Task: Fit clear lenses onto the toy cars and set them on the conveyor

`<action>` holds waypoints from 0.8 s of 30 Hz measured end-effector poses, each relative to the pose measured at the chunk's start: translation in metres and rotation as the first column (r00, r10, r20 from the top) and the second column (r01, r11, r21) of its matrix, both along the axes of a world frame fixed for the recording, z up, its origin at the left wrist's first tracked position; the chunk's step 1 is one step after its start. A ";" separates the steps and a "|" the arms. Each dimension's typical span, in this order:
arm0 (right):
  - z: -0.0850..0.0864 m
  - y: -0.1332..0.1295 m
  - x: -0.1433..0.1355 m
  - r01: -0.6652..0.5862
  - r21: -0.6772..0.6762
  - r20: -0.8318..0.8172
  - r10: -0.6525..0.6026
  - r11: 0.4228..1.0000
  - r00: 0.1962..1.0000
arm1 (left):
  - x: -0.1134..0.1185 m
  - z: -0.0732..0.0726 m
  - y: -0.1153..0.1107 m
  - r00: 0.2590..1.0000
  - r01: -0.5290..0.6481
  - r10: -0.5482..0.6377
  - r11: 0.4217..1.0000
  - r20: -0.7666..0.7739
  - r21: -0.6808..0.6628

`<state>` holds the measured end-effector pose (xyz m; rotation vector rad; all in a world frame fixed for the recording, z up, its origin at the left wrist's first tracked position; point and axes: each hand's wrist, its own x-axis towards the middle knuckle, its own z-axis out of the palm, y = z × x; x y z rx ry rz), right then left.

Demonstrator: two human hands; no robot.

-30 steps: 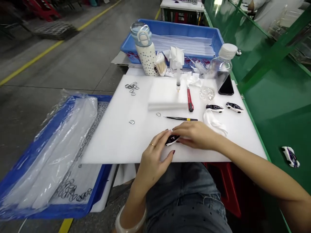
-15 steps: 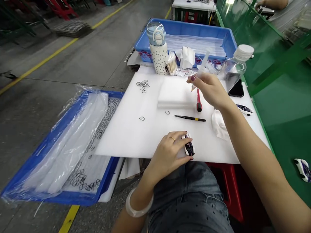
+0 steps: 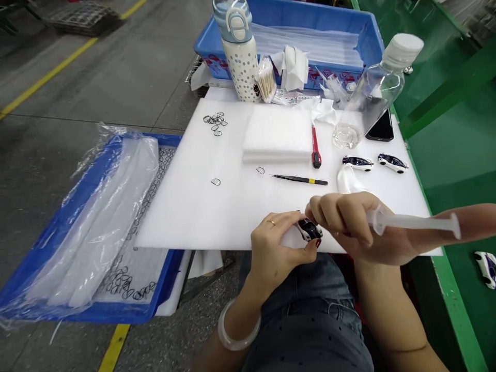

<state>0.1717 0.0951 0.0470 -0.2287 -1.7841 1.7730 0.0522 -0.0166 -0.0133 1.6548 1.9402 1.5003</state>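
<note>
Between thumb and fingers, my left hand (image 3: pixel 277 248) grips a small white and dark toy car (image 3: pixel 309 230) at the near edge of the white work board (image 3: pixel 186 206). Close beside it, my right hand (image 3: pixel 349 222) is closed around a clear plastic syringe (image 3: pixel 418 222), its plunger end pointing right. The syringe's tip is hidden by the fingers near the car. Beyond the hands lie black tweezers (image 3: pixel 298 179) with a yellow band, a thin black ring (image 3: pixel 216 182) and another ring (image 3: pixel 260 170). A crumpled white cloth (image 3: pixel 349 181) lies behind my right hand.
Two toy cars (image 3: pixel 357 163) sit at the right, near a clear bottle (image 3: pixel 372 93) and a phone (image 3: pixel 382 126). A red cutter (image 3: pixel 315 150) lies by the foam block (image 3: pixel 279 132). Behind are a dotted flask (image 3: pixel 242 67) and blue bin (image 3: pixel 313 15); left, a blue tray (image 3: pixel 96 312).
My right hand has come down and toward me with the syringe, to the car. My left hand has turned and moved the car slightly right. The view has shifted.
</note>
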 end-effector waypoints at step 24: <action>-0.004 -0.021 -0.018 0.164 -0.438 -0.222 -0.283 0.884 0.933 | 0.007 -0.011 0.007 0.994 -0.105 0.105 0.992 0.004 0.066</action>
